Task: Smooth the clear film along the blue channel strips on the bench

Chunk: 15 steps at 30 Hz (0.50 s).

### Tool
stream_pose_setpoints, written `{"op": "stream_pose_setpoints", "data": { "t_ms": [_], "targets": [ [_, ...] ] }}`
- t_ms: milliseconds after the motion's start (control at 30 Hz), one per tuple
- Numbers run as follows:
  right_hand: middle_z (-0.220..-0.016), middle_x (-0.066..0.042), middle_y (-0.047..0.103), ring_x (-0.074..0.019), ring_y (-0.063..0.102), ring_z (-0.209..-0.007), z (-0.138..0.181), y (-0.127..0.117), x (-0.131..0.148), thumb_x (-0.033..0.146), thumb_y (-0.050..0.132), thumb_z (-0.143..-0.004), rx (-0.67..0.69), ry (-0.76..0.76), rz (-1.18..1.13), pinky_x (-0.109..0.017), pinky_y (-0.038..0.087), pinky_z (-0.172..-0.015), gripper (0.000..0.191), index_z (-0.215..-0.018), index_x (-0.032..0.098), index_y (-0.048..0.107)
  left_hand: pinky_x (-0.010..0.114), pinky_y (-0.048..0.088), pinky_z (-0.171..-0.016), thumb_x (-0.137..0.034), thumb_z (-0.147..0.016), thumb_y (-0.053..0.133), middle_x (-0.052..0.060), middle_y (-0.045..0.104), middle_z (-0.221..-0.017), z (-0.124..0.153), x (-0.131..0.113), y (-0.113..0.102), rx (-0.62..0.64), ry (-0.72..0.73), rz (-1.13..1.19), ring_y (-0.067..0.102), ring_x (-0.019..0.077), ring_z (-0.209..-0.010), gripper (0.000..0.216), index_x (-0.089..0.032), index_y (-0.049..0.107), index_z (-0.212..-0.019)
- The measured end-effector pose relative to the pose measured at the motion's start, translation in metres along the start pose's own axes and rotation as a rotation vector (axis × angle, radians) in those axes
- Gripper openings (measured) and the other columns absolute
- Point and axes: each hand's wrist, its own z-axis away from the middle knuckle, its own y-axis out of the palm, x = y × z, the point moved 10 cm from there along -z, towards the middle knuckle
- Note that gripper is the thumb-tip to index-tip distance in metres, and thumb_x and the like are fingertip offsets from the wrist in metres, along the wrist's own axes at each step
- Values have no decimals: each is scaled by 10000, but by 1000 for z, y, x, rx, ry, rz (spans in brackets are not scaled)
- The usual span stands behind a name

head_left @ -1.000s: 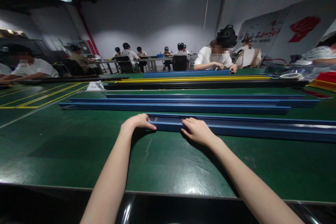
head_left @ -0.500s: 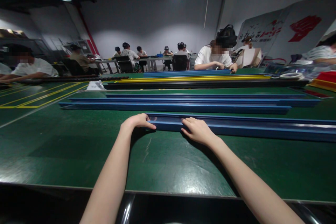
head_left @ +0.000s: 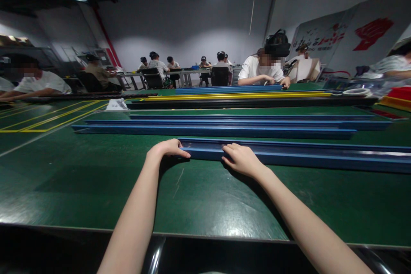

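A long blue U-shaped channel (head_left: 314, 156) lies on the green tabletop, open side up, running out past the right edge of the view. My left hand (head_left: 170, 147) is closed round its left end, thumb along the near wall and the other fingers partly hidden behind the end. A short way to the right, my right hand (head_left: 240, 158) grips the near wall, fingers hooked over its top edge into the channel. Clear film or a shiny lining seems to lie inside the channel; I cannot make it out fully.
Beyond it lie several more blue channels (head_left: 208, 131), then black and yellow strips (head_left: 237, 96) across the table. A crumpled white piece (head_left: 116, 104) sits at the strips' left. A co-worker (head_left: 260, 70) works opposite; the table's near edge (head_left: 205, 236) runs below my forearms.
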Motion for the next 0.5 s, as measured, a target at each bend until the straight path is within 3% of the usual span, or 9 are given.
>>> {"op": "stream_pose_setpoints", "data": {
  "t_ms": [500],
  "targets": [
    [-984, -82, 598, -173, 520, -915, 0, 1, -1, 326, 371, -871, 0, 0, 14, -251, 355, -684, 238, -968, 179, 531, 226, 386, -520, -616, -516, 612, 62, 638, -886, 4, -4, -4, -36, -1, -63, 576, 176, -702, 589, -180, 555, -907]
  ]
}}
